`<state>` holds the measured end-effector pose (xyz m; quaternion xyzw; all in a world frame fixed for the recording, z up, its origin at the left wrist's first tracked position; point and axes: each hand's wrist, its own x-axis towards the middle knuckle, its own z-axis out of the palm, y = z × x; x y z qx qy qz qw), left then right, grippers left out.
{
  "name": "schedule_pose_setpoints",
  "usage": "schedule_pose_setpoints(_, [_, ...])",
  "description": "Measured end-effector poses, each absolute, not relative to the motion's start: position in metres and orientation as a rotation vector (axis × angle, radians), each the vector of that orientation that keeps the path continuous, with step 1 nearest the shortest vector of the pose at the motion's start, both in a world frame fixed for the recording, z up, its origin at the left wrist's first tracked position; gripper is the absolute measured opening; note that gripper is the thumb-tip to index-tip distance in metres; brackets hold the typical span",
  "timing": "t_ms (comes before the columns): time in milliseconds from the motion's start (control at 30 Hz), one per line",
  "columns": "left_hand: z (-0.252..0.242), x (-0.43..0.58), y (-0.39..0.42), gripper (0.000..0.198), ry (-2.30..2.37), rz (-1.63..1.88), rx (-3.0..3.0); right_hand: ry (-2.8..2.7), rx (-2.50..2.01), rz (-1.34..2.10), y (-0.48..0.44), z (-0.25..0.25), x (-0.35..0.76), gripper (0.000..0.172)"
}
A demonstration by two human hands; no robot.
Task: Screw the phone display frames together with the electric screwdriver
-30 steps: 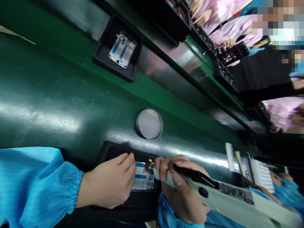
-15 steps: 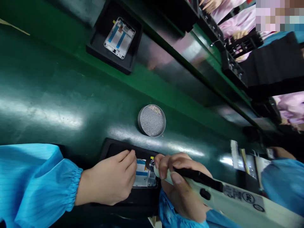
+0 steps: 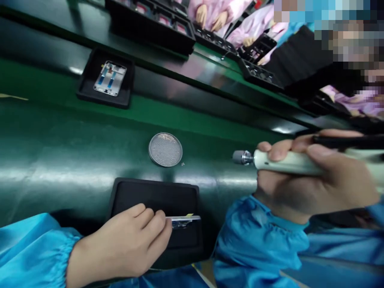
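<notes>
My left hand (image 3: pixel 132 236) pinches the left end of a phone frame (image 3: pixel 186 221), which is tipped up on edge over a black tray (image 3: pixel 150 192) at the bottom centre. Its fingers cover part of the frame. At the right, my right hand (image 3: pixel 312 180) is wrapped round a pale green electric screwdriver (image 3: pixel 288 163), its grey tip pointing left and in the air. Between the hands and farther back, a round grey dish (image 3: pixel 165 150) of tiny screws stands on the green table (image 3: pixel 75 148). A few screws lie beside the dish.
Another black tray (image 3: pixel 103 100) holds a phone frame (image 3: pixel 111 78) with blue strips at the upper left. Black bins (image 3: pixel 150 28) stand along the back. People in pink sleeves (image 3: pixel 240 34) are at the top right. A thin yellowish strip (image 3: pixel 13 97) lies at the far left.
My right hand has moved the screwdriver up and right, away from the phone frame. The frame in my left hand has gone from lying flat to tipped on edge. The camera view has turned.
</notes>
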<state>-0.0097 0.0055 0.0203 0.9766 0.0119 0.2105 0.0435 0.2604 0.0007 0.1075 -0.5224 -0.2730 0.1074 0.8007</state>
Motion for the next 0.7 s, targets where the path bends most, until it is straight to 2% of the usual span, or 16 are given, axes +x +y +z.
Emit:
schedule_pose_setpoints(300, [0.037, -0.007, 0.015, 0.029, -0.128, 0.505, 2.897, -0.790, -1.018, 0.191, -0.008, 0.095, 0.272, 0.014])
schedule_pose_setpoints(700, [0.039, -0.007, 0.017, 0.035, -0.235, 0.371, 2.878, -0.858, -0.960, 0.251, -0.008, 0.090, 0.271, 0.015])
